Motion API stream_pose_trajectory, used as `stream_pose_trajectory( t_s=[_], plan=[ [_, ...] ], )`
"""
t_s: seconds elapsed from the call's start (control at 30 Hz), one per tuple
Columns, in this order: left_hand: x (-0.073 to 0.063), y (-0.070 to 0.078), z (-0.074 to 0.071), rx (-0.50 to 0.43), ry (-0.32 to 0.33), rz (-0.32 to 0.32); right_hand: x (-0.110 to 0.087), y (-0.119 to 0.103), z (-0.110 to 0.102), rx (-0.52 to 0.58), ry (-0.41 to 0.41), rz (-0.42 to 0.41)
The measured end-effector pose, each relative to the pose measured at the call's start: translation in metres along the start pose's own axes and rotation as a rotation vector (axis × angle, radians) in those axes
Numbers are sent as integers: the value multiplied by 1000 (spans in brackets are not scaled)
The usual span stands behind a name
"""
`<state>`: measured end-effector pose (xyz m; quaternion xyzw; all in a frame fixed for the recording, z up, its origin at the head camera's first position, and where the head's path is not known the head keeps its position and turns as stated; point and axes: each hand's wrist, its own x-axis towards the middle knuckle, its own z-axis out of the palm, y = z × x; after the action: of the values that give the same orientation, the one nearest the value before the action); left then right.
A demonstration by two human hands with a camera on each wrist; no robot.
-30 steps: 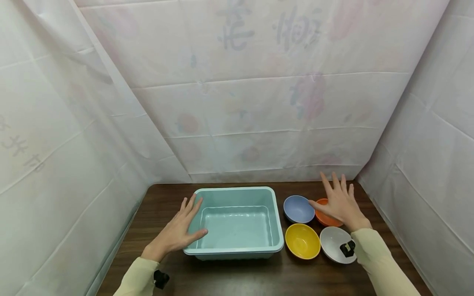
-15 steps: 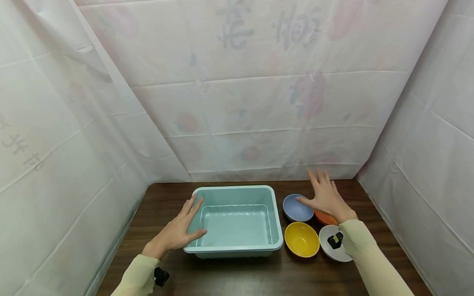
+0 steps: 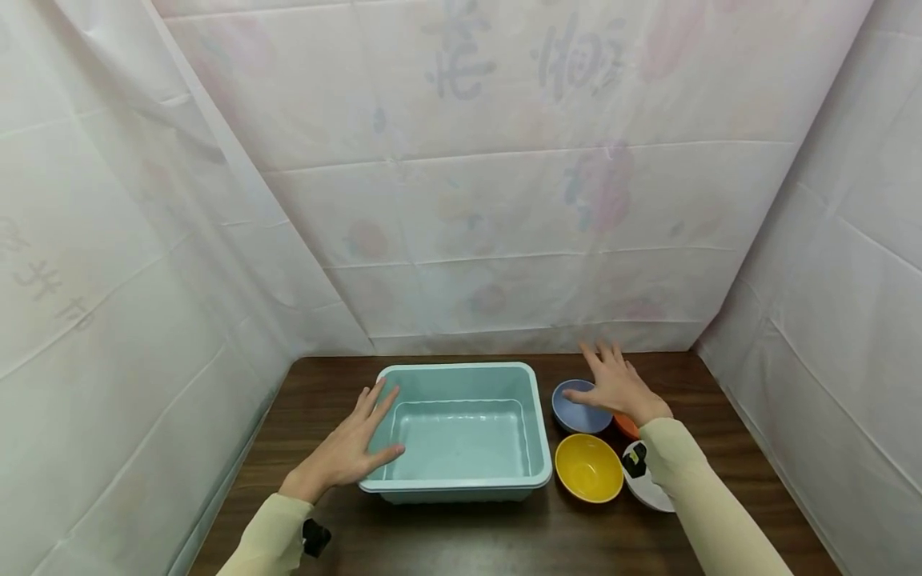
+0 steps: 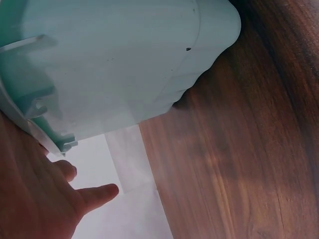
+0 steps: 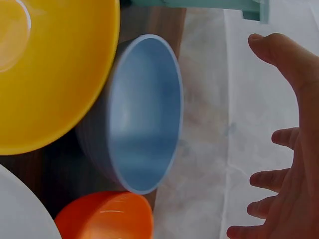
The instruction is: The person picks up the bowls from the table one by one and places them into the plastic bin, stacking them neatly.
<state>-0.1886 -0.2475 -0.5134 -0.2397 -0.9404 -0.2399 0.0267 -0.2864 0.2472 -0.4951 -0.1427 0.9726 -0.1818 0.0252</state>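
Observation:
A pale teal plastic basin stands on the dark wooden table. At its left rim is my left hand, fingers spread over the edge; the left wrist view shows the basin's outer wall beside that hand. My right hand hovers with spread fingers over the blue bowl, holding nothing. In the right wrist view the blue bowl lies below and beside the fingers. Behind the right hand and wrist, the orange bowl is partly hidden. A yellow bowl sits in front of the blue one.
A white bowl, partly covered by the right sleeve, sits right of the yellow one. White printed sheets hang behind the table and along both sides. Each wrist carries a small black device.
My right hand has moved left, from above the orange bowl to above the blue one, uncovering less of the white bowl. The left hand stays at the basin's rim.

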Motion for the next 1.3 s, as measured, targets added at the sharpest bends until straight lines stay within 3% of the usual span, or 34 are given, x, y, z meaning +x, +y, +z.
stream_pose_trajectory(
  t_s=[0.67,1.3],
  plan=[
    [0,-1,3,4,1,8,4,-4,35,-9,-111,43],
    [-1,0,0,-3,4,3,3,-10,47,-33,-150,30]
  ],
)
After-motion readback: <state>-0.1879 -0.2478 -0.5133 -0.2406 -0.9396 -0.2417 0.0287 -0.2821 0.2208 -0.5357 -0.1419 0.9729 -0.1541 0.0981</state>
